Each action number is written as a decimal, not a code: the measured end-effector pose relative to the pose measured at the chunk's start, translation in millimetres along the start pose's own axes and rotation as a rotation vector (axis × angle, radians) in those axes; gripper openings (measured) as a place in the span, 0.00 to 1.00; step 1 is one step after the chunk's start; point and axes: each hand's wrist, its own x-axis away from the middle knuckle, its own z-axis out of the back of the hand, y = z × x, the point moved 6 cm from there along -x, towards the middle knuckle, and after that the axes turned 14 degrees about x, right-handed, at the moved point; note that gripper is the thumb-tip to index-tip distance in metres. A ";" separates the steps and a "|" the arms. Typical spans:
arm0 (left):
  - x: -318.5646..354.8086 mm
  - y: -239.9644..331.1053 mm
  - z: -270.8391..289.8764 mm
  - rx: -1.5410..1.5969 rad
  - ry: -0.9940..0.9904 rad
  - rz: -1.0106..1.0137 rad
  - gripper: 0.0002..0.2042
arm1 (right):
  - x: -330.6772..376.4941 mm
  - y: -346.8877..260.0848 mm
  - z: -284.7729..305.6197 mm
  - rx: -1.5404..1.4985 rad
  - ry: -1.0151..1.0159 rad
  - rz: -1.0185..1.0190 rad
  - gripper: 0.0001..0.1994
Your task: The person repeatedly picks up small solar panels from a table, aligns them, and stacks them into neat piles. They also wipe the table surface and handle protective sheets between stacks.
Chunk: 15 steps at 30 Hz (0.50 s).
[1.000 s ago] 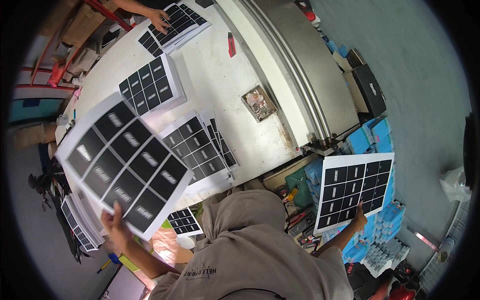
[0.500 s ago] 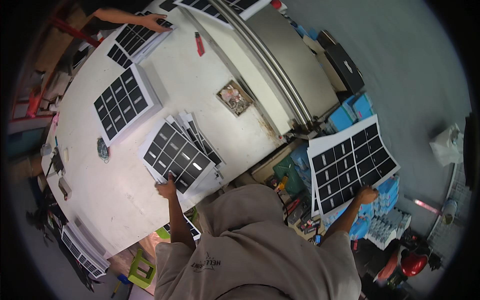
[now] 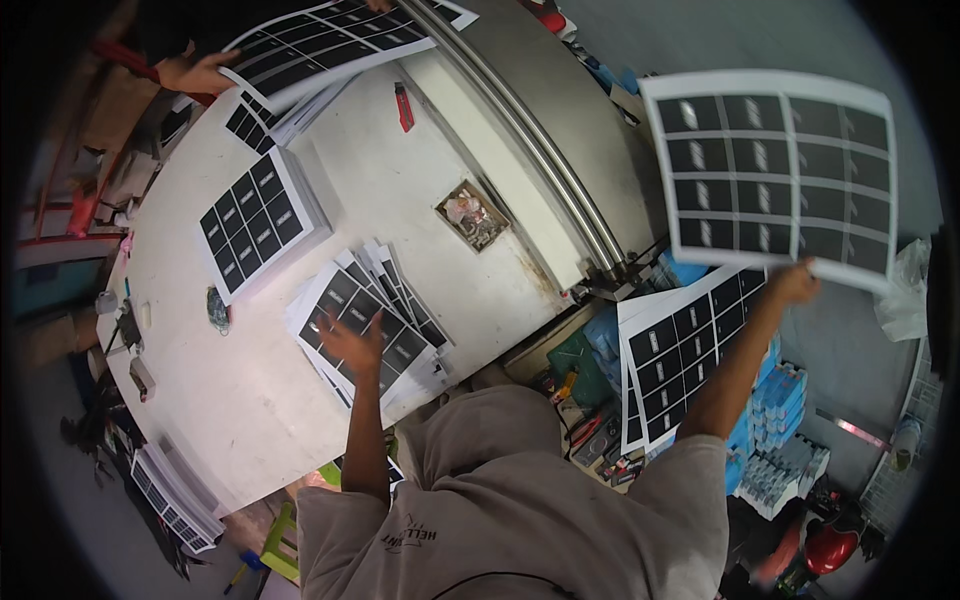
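My right hand (image 3: 795, 284) is closed on the lower edge of a printed sheet (image 3: 797, 190), white with a grid of black rectangles, held up at the far right. Below that, more such sheets (image 3: 668, 365) lie overlapping beside the table. My left hand (image 3: 352, 342) has its fingers spread over a fanned pile of printed sheets (image 3: 405, 350) at the table's near edge; whether it touches the top sheet I cannot tell. Left of this pile stands a neat thick stack of sheets (image 3: 255, 222).
At the top left, a co-worker's hand (image 3: 200, 75) grips another large sheet (image 3: 330, 45). A red cutter knife (image 3: 403, 106) and a small scrap box (image 3: 472, 215) sit on the white table (image 3: 250, 400). Metal rollers (image 3: 530, 125) run along its right side. Blue-wrapped stacks (image 3: 778, 405) stand at the right.
My right hand has lifted a sheet up and away from the pile at the right. My left hand has moved up and opened over the table pile. The co-worker has raised a sheet.
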 end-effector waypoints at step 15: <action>-68.4 175.0 -210.0 1.357 -0.722 0.866 0.19 | 181.0 7.1 30.5 0.197 -0.676 0.315 0.39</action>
